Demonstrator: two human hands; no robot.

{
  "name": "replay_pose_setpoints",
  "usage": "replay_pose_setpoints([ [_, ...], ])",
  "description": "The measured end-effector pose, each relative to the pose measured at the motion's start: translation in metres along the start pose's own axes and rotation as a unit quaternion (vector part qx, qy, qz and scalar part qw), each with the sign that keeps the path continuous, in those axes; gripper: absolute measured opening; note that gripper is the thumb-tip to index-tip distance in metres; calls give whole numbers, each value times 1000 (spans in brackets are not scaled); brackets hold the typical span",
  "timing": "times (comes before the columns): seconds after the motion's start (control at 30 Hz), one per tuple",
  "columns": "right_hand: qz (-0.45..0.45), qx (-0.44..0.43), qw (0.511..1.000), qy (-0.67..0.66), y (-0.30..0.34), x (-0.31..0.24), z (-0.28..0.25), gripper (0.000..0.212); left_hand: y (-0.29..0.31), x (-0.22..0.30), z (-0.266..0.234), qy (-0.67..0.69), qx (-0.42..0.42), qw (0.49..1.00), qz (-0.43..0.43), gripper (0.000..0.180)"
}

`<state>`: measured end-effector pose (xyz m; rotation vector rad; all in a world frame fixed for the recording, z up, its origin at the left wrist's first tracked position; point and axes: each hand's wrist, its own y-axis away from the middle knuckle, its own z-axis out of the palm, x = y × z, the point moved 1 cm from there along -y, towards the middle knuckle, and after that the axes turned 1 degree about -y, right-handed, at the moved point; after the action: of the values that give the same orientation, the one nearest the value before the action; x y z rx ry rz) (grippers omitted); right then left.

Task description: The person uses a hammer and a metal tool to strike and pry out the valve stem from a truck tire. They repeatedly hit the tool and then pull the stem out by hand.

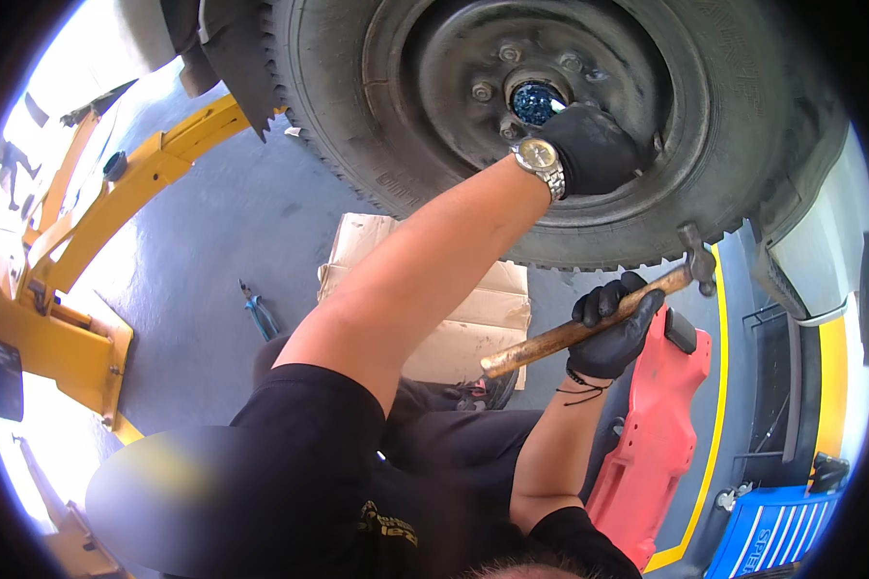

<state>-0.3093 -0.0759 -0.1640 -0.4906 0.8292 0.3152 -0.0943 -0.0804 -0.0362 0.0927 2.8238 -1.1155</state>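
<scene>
My left hand (599, 150), in a black glove with a metal watch at the wrist, is at the middle of the wheel (454, 96). Its fingers look closed by the greasy dark-blue hub centre (534, 102). A small bright bit shows at the fingertips; what it belongs to is hidden behind the glove. My right hand (613, 328), gloved in black too, grips a hammer (560, 340) by its wooden handle. The ball-peen head points up and right, just below the tyre (338, 125). Wheel nuts ring the hub.
Flattened cardboard (473, 314) lies on the grey floor below the tyre. Blue-handled pliers (257, 311) rest to its left. A yellow lift arm (164, 159) stands at left. On the right are a red creeper board (655, 415) and a blue case (772, 531).
</scene>
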Motion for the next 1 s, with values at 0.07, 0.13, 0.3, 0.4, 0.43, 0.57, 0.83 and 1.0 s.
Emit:
replay_pose_setpoints([
  [0.07, 26, -15, 999, -34, -8, -2, -1, 57, 0, 1, 1, 12, 18, 1000, -13, 27],
  [0.13, 23, 26, 999, -23, -15, -4, 10, 60, 0, 1, 2, 33, 19, 999, -17, 29],
  [0.3, 91, -8, 996, 9, -26, 5, 24, 64, -2, 3, 0, 27, 14, 999, -16, 28],
  [0.4, 85, 11, 996, 29, -31, -7, 13, 63, 1, -3, 3, 26, 59, 998, 1, 26],
  [0.43, 50, 55, 997, -20, -26, -10, 20, 63, 0, 0, 4, 31, 76, 997, 11, 26],
  [0.57, 119, 34, 983, 137, -20, -7, 39, 67, 0, 2, 2, 20, 70, 997, 0, 23],
  [0.83, 157, 22, 979, 130, -23, -17, 38, 67, -2, -3, 9, -6, 76, 997, -28, 21],
  [1.0, 71, 54, 996, 24, -23, -4, 35, 64, -2, -1, 13, -19, 119, 992, 20, 22],
])
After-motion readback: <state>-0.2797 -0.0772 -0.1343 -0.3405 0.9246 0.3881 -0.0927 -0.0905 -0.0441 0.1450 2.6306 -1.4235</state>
